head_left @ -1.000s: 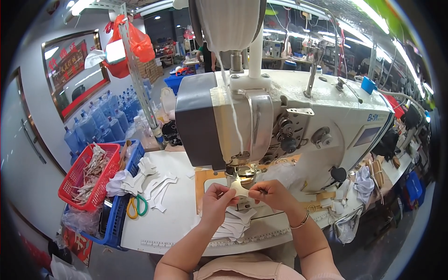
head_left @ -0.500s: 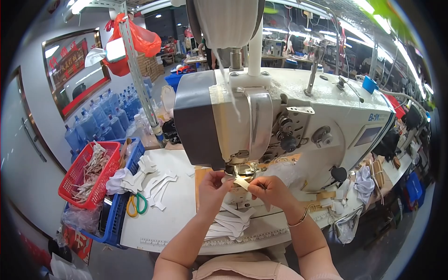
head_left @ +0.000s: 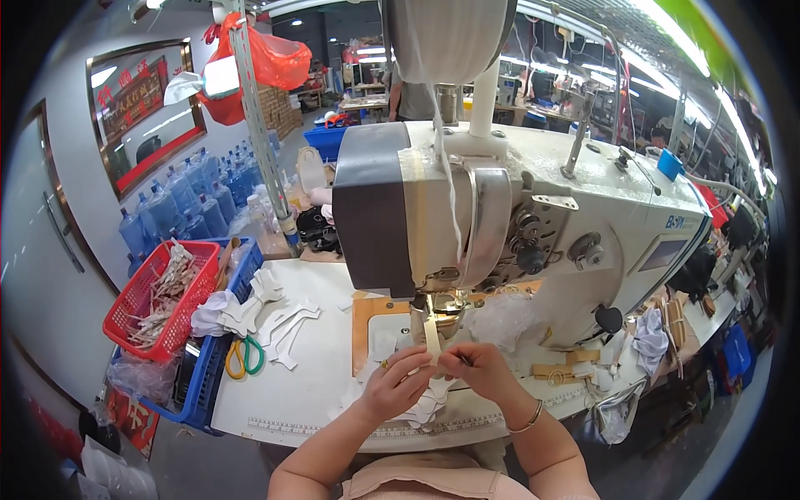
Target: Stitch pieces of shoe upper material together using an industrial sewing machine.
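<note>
A narrow cream strip (head_left: 432, 335) runs down from beneath the needle area of a white sewing machine (head_left: 533, 200). My left hand (head_left: 398, 385) is closed on the strip's near end, a ring on one finger. Close beside it, my right hand (head_left: 482, 368) pinches the same end; a small dark tool tip (head_left: 465, 360) shows between its fingers, its kind unclear. Under my hands lies a pile of white cut pieces (head_left: 427, 408), partly hidden.
Green-and-yellow-handled scissors (head_left: 244, 357) lie left, near more white cut pieces (head_left: 287, 333). A red basket (head_left: 125, 312) of thin strips rests on a blue crate (head_left: 200, 387). A ruler strip (head_left: 333, 431) follows the table's front edge. Tan scraps (head_left: 567, 367) lie right.
Both hands have drawn back from the needle area toward me. The strip now stretches lengthwise between needle and fingers. The view has shifted slightly, and a person shows in the background.
</note>
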{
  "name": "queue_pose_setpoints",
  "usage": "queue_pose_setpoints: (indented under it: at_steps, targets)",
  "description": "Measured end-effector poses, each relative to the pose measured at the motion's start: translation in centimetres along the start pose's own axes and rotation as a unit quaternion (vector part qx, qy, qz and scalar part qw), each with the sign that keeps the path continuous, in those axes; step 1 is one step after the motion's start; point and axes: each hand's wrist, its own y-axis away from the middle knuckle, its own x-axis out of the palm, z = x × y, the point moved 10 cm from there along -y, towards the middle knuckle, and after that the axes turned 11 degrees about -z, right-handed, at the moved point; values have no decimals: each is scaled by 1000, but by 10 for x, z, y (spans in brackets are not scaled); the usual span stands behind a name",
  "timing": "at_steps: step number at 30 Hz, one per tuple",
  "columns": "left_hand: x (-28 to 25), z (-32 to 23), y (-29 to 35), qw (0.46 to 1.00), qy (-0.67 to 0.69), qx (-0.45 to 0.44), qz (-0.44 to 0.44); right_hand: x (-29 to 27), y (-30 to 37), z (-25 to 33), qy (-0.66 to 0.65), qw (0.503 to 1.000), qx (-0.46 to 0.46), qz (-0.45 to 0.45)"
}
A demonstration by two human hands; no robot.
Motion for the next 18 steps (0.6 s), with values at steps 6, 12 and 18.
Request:
queue_pose_setpoints:
  at_steps: [6, 12, 18]
  targets:
    - [0, 8, -8, 999, -30, 18, -15, -6, -17, 11, -29, 999, 9, -17]
    - [5, 30, -23, 999, -30, 9, -25, -15, -24, 20, -23, 997, -7, -78]
    - [-1, 65, -36, 996, -41, -56, -54, 5, -20, 23, -26, 985, -28, -169]
